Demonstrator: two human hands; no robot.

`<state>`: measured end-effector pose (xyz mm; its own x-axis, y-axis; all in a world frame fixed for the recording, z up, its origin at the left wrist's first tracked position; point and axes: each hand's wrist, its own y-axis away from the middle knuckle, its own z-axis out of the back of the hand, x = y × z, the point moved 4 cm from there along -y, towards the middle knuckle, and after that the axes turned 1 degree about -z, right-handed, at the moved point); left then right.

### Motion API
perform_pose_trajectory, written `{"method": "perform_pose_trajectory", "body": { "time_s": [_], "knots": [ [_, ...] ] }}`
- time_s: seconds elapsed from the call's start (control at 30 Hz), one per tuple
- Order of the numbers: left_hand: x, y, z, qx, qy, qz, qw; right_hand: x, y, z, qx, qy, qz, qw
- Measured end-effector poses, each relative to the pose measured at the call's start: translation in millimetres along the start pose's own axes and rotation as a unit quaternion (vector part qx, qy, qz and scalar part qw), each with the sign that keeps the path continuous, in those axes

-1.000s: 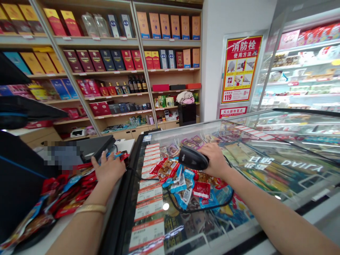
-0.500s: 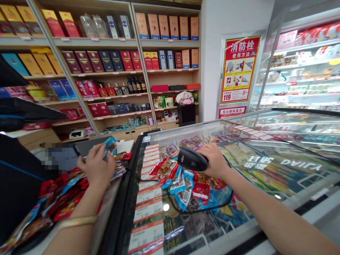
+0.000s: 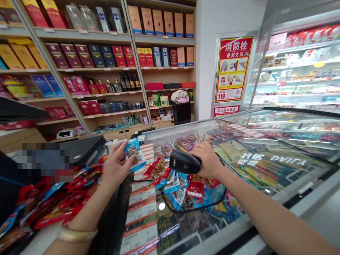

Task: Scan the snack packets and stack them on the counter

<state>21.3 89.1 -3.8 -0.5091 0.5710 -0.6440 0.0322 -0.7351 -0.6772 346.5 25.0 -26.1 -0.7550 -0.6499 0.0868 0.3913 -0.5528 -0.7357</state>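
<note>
My left hand (image 3: pixel 115 166) holds up a small blue snack packet (image 3: pixel 133 153) by its edge, between the counter and the freezer. My right hand (image 3: pixel 205 160) grips a black barcode scanner (image 3: pixel 184 162) whose head points left toward that packet. The scanner's black cable (image 3: pixel 191 209) loops across the glass lid of the freezer (image 3: pixel 265 166). Below the scanner lies a small heap of red and blue snack packets (image 3: pixel 180 182) on the glass.
A pile of red snack packets (image 3: pixel 53 202) covers the counter at left, beside a dark till drawer (image 3: pixel 82 150). Price labels (image 3: pixel 140 209) line the freezer's left edge. Shelves of boxed bottles (image 3: pixel 106 56) fill the back wall; a chilled display (image 3: pixel 297 67) stands at right.
My left hand picked a blue packet from the counter pile and carried it up and right toward the scanner. My right hand kept the scanner nearly still.
</note>
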Motion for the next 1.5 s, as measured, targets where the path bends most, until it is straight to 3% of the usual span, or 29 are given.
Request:
{"method": "perform_pose_trajectory", "body": {
  "time_s": [0.2, 0.57, 0.7, 0.77, 0.83, 0.9, 0.97, 1.03, 1.13, 1.23, 1.3, 1.5],
  "knots": [
    [-3, 7, -16.8, 0.057, 0.018, 0.000, 0.998, 10, -2, -2, 0.042, -0.016, 0.010, 0.999],
    [-4, 8, -17.4, 0.067, 0.030, 0.018, 0.997, 11, -2, -1, 0.031, -0.021, 0.016, 0.999],
    [0, 13, -26.5, 0.077, 0.069, 0.047, 0.993, 7, -1, 0, 0.008, -0.019, 0.018, 1.000],
    [4, 19, -38.8, 0.118, 0.105, 0.067, 0.985, 4, 0, 2, -0.003, -0.012, 0.011, 1.000],
    [8, 28, -54.6, 0.197, 0.121, 0.071, 0.970, 2, 0, 3, -0.009, -0.007, 0.004, 1.000],
    [12, 35, -66.9, 0.276, 0.083, 0.046, 0.957, 0, 0, 4, -0.018, -0.004, 0.006, 1.000],
    [17, 37, -69.7, 0.309, 0.000, 0.004, 0.951, -1, 1, 5, -0.029, -0.001, 0.013, 0.999],
    [25, 30, -61.5, 0.296, -0.100, -0.030, 0.949, -3, 1, 4, -0.033, 0.005, 0.016, 0.999],
    [41, 9, -35.0, 0.232, -0.276, -0.059, 0.931, -5, 2, 3, -0.028, 0.013, 0.010, 0.999],
    [60, -13, -8.5, 0.191, -0.444, -0.037, 0.875, -5, 2, 3, -0.035, 0.013, 0.008, 0.999],
    [72, -21, -0.2, 0.208, -0.501, -0.006, 0.840, -4, 2, 2, -0.041, 0.011, 0.012, 0.999],
    [92, -19, -3.7, 0.274, -0.524, 0.068, 0.804, -3, 3, -1, -0.029, 0.012, 0.012, 0.999]
  ]
}}
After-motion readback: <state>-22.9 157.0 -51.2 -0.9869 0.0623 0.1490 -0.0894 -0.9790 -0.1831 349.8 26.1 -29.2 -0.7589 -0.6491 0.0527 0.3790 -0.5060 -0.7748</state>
